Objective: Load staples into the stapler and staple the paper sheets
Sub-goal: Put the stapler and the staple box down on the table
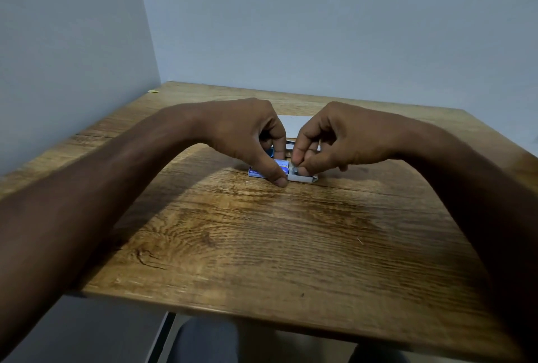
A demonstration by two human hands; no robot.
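Observation:
A small blue and white staple box (283,167) lies on the wooden table (262,246), its white inner tray (302,178) slid out to the right. My left hand (247,135) pinches the box sleeve between thumb and fingers. My right hand (329,141) has its fingertips pinched in the open tray; the staples there are too small to make out. Behind the hands lie white paper sheets (291,122). A blue part of the stapler (270,152) peeks out between my left fingers, mostly hidden.
The table stands in a corner, with a grey wall at the left and at the back. Bare wood stretches from the hands to the table's front edge (262,316). My legs show below the edge.

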